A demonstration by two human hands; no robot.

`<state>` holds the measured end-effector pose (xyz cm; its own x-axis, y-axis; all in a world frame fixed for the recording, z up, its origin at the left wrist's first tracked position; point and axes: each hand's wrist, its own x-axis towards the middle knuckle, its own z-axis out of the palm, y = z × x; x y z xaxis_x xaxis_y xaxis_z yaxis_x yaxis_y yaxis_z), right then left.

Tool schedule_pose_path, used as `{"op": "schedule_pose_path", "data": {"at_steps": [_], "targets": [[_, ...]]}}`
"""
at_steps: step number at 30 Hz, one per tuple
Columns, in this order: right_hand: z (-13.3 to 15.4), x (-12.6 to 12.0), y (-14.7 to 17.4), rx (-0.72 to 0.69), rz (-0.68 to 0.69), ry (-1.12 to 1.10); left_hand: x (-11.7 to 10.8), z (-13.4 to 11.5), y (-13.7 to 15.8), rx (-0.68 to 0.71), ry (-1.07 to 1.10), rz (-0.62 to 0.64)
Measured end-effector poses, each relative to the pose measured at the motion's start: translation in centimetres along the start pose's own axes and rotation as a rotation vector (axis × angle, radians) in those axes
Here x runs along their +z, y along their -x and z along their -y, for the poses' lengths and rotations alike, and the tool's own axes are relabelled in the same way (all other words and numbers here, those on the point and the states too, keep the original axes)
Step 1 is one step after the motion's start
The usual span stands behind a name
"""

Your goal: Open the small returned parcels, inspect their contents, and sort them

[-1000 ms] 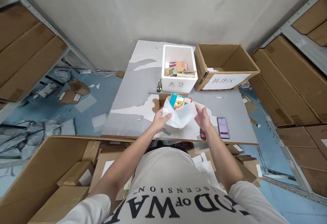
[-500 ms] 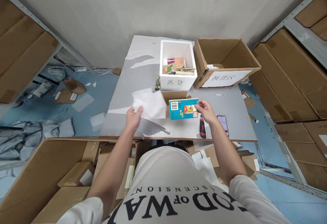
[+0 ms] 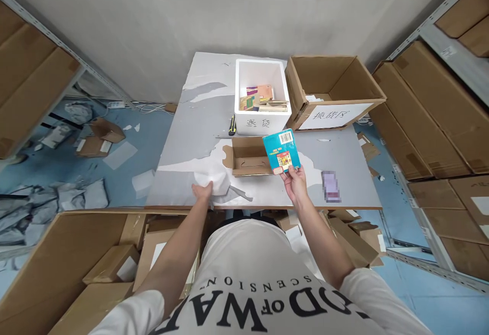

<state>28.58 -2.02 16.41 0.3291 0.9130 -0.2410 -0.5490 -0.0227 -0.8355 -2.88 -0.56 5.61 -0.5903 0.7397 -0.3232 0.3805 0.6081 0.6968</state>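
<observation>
My right hand (image 3: 296, 186) is closed on the lower edge of a blue book (image 3: 278, 146). The book is raised and slightly tilted, with its barcode side up and a yellow-and-red picture near my fingers. My left hand (image 3: 202, 191) grips a crumpled white sheet (image 3: 217, 178), low at the table's front left; whether it is paper or thin foam I cannot tell. Between my hands a small open cardboard box (image 3: 248, 164) stands on the table, its right end partly hidden by the book. No contents show in its visible part.
Behind the small box stand a white foam box (image 3: 263, 122) with several books and a large cardboard box (image 3: 336, 116) with a handwritten label. A yellow-black box cutter (image 3: 232, 125) and a blurred-out phone (image 3: 330, 186) lie on the table (image 3: 168, 187). Shelves of cartons flank me.
My left hand has lowered the white sheet towards the table's front, uncovering the small box. My right hand has moved left and turned the book more upright. The red box cutter no longer shows.
</observation>
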Motion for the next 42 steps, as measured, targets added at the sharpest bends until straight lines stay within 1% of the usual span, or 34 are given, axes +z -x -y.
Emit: {"op": "schedule_pose_path", "data": {"at_steps": [2,3,4,5,7,8,9,10,11,12,13,14,15,17,20,23,26,29,32,33,35,37,39,42], "targets": [[-0.7,0.6,0.7,0.017,-0.003,-0.027,-0.4,-0.8,0.8,-0.078,-0.048,-0.086],[-1.0,1.0,1.0,0.029,-0.004,-0.038,-0.7,-1.4,1.3,-0.094,-0.061,-0.137],[-1.3,1.3,1.3,0.041,-0.005,-0.049,-1.1,-2.1,2.0,-0.066,-0.064,-0.178],[-1.5,1.7,1.5,0.052,-0.004,-0.063,-1.4,-2.8,2.7,0.006,-0.051,-0.212],[-1.8,2.5,2.1,0.073,0.002,-0.097,-2.0,-4.7,4.3,0.218,0.034,-0.243],[-1.9,2.9,2.3,0.081,0.007,-0.114,-2.2,-5.7,5.2,0.345,0.111,-0.212],[-2.0,3.3,2.6,0.087,0.011,-0.128,-2.2,-6.9,6.0,0.461,0.213,-0.12],[-2.0,3.7,2.9,0.089,0.016,-0.137,-2.1,-8.0,6.8,0.541,0.312,0.036],[-2.1,4.1,3.2,0.087,0.021,-0.138,-1.9,-9.1,7.6,0.574,0.387,0.256],[-2.1,4.5,3.5,0.082,0.028,-0.13,-1.6,-10.2,8.4,0.56,0.466,0.422],[-2.1,4.8,3.8,0.074,0.035,-0.116,-1.3,-11.0,9.1,0.525,0.527,0.54],[-2.1,5.1,4.0,0.066,0.041,-0.097,-1.0,-11.7,9.9,0.495,0.576,0.63],[-2.2,5.3,4.3,0.06,0.042,-0.08,-0.7,-12.1,10.6,0.462,0.624,0.681],[-2.3,5.4,4.6,0.059,0.038,-0.051,-0.3,-12.5,11.7,0.394,0.688,0.703],[-2.4,5.0,4.9,0.077,0.045,-0.011,-0.3,-12.0,12.6,0.308,0.726,0.676],[-2.7,4.4,5.3,0.089,0.08,0.044,-0.4,-11.6,12.5,0.27,0.732,0.674],[-2.5,3.6,5.0,0.088,0.132,0.126,-0.4,-11.4,12.1,0.262,0.743,0.664],[-0.9,2.8,2.9,0.032,0.216,0.274,-0.6,-11.2,11.6,0.266,0.741,0.67],[2.9,3.0,-1.3,-0.114,0.314,0.501,-0.8,-10.6,11.1,0.284,0.722,0.691],[4.4,3.4,-2.8,-0.161,0.367,0.608,-0.9,-10.3,11.0,0.294,0.715,0.696],[7.5,4.9,-5.6,-0.256,0.517,0.883,-0.9,-9.9,10.9,0.318,0.704,0.699],[10.1,6.8,-7.6,-0.337,0.629,1.116,-0.9,-9.5,10.9,0.344,0.701,0.694],[11.7,8.6,-8.6,-0.316,0.754,1.289,-0.9,-9.4,11.0,0.363,0.703,0.685],[12.7,10.2,-8.5,-0.236,0.935,1.445,-0.8,-9.6,11.0,0.356,0.72,0.665]]}}
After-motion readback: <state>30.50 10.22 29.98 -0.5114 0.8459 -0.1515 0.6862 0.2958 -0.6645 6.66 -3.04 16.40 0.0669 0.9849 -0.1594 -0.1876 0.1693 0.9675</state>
